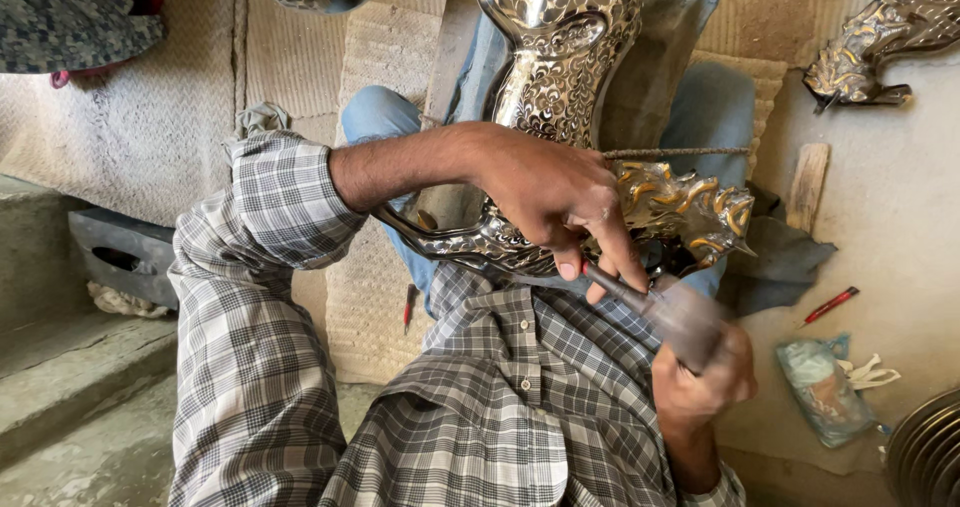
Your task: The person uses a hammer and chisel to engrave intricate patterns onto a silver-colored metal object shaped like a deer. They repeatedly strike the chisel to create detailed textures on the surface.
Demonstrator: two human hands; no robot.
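Fingers [598,239] of the left hand [555,202] are curled down and pinched around a slim dark metal punch [612,287], which is held slanting against the lower edge of an ornate embossed metal piece [560,77]. That piece is laid along the lap, between the knees of the blue jeans [712,107]; its silvery body is covered in fine scroll patterns, and a gilded, scaled section [690,207] is seen just beside the left hand. A curved metal rod [420,239] is seen running under the left forearm toward the same piece.

The right hand [705,377] is closed in a fist around a hammer [685,319], whose head is blurred just beside the upper end of the punch; whether the two are touching cannot be told. Both arms are sleeved in a grey checked shirt [270,347].

On the pale floor [900,237] to one side, a red-handled tool [828,306] is laid well apart from the hands, near a crumpled bluish plastic bag [822,387]. A short wooden block [808,185] is placed beside a dark cloth [785,257]. A second embossed metal piece [880,42] is laid at the upper corner. A woven mat [150,117] is spread under the legs, and a dark block [120,252] is set at the edge of a concrete step [70,367].
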